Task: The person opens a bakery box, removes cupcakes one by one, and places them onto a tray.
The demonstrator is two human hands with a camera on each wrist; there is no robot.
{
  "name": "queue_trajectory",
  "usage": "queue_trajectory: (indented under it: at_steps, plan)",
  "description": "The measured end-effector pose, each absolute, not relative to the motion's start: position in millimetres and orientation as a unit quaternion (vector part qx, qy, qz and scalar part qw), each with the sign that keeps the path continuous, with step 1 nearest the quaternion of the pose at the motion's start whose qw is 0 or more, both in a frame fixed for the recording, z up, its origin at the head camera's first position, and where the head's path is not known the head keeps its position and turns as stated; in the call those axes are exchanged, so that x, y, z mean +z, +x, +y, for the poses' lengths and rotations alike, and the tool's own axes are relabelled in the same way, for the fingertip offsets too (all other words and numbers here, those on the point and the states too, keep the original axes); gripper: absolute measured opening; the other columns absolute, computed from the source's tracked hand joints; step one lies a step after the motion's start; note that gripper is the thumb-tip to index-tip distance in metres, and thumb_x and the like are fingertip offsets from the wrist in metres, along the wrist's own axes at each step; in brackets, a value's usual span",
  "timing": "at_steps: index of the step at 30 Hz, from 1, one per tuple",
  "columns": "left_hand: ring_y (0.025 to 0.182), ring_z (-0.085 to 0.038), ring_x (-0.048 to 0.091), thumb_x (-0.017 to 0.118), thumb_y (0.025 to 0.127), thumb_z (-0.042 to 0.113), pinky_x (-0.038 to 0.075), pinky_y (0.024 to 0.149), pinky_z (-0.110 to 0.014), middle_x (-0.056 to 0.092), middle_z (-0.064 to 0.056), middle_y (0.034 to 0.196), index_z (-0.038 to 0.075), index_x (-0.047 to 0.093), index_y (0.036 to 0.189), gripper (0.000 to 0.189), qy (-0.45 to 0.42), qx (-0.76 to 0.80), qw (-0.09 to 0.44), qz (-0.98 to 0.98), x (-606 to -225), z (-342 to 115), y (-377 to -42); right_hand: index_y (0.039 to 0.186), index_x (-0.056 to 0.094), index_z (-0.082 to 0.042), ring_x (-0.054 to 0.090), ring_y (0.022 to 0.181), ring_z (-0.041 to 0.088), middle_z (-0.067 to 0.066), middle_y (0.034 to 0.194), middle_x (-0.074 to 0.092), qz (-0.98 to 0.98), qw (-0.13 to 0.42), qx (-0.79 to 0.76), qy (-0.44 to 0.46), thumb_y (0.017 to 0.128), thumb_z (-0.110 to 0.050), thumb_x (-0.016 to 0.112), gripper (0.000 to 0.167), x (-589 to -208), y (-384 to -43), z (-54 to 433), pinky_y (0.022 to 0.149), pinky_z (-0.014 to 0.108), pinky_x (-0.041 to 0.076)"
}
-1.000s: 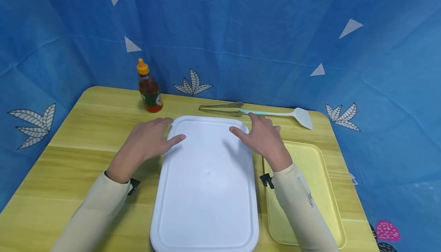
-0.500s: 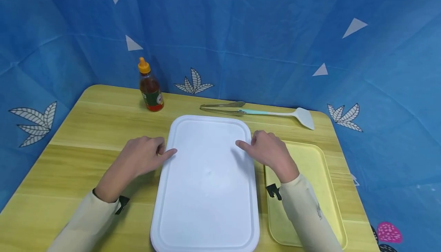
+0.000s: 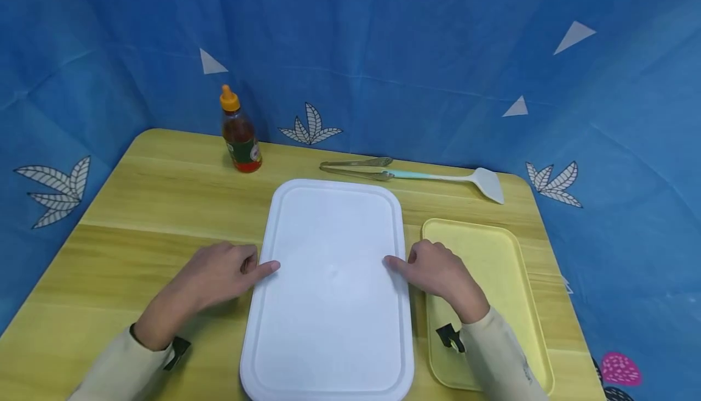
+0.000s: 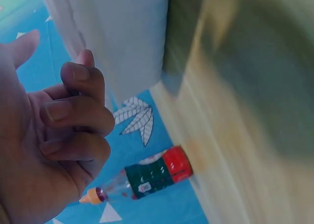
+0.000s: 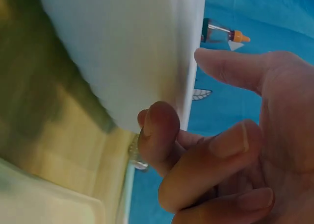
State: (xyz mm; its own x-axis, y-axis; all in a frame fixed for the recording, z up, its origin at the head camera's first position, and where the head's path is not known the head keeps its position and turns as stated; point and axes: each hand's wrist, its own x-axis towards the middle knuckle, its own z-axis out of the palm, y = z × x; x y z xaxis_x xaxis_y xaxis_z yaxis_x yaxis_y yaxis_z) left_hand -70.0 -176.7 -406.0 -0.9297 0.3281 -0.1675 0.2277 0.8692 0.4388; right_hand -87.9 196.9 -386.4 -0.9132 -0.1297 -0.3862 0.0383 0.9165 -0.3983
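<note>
A white box with a flat, rounded lid (image 3: 331, 328) lies lengthwise before me. By its left edge is my left hand (image 3: 216, 276), its thumb reaching over the rim. My right hand (image 3: 440, 273) mirrors it at the right edge. In the left wrist view, the left fingers (image 4: 81, 111) are loosely curled beside the white side wall (image 4: 122, 28), and the thumb is apart from them. The right wrist view has the right thumb tip at the lid's edge and the other fingers (image 5: 206, 170) bent by the wall, with a wide gap between thumb and index finger.
A sauce bottle (image 3: 242, 139) with an orange nozzle cap stands at the back left. Metal tongs (image 3: 356, 174) and a white spatula (image 3: 484, 185) lie along the back edge. Under my right forearm is a yellow tray (image 3: 482, 237). A blue patterned cloth (image 3: 383, 36) hangs behind the table.
Both hands have moved towards me along the box's long sides, and their spread fingers have bent inward. The box has stayed in place on the table.
</note>
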Motion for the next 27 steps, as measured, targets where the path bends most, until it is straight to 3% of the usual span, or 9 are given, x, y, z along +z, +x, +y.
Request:
queue_trajectory:
  at_steps: [5, 11, 20, 27]
  plan:
    - [0.050, -0.011, 0.041, 0.044, 0.094, 0.073, 0.033, 0.051, -0.030, 0.042, 0.006, 0.056, 0.020, 0.048, 0.068, 0.059, 0.135, 0.212, 0.123, 0.960, -413, -172, -65, 0.065, 0.055, -0.011, 0.044, 0.054, 0.015, -0.001, 0.057, 0.044, 0.954, 0.203, -0.218, -0.032, 0.096, -0.044, 0.058, 0.045, -393, -78, 201, 0.051, 0.032, 0.035]
    - [0.051, -0.011, 0.041, 0.050, 0.096, 0.065, 0.033, 0.051, -0.029, 0.042, 0.006, 0.056, 0.019, 0.049, 0.069, 0.053, 0.127, 0.221, 0.125, 0.959, -415, -170, -62, 0.062, 0.052, -0.012, 0.043, 0.052, 0.016, -0.001, 0.055, 0.042, 0.954, 0.194, -0.225, -0.039, 0.099, -0.037, 0.055, 0.044, -398, -73, 198, 0.049, 0.031, 0.034]
    - [0.049, -0.011, 0.040, 0.058, 0.100, 0.041, 0.033, 0.049, -0.028, 0.042, 0.006, 0.055, 0.018, 0.048, 0.069, 0.040, 0.126, 0.234, 0.117, 0.957, -414, -166, -62, 0.059, 0.047, -0.013, 0.041, 0.049, 0.015, -0.002, 0.054, 0.038, 0.961, 0.175, -0.210, -0.036, 0.099, -0.035, 0.052, 0.046, -397, -72, 195, 0.048, 0.031, 0.033]
    - [0.049, -0.011, 0.040, 0.055, 0.101, 0.039, 0.033, 0.049, -0.029, 0.042, 0.004, 0.056, 0.016, 0.047, 0.069, 0.040, 0.119, 0.238, 0.120, 0.956, -412, -164, -61, 0.062, 0.053, -0.012, 0.044, 0.050, 0.017, 0.000, 0.055, 0.042, 0.965, 0.174, -0.193, -0.038, 0.098, -0.034, 0.052, 0.043, -394, -72, 195, 0.047, 0.032, 0.034]
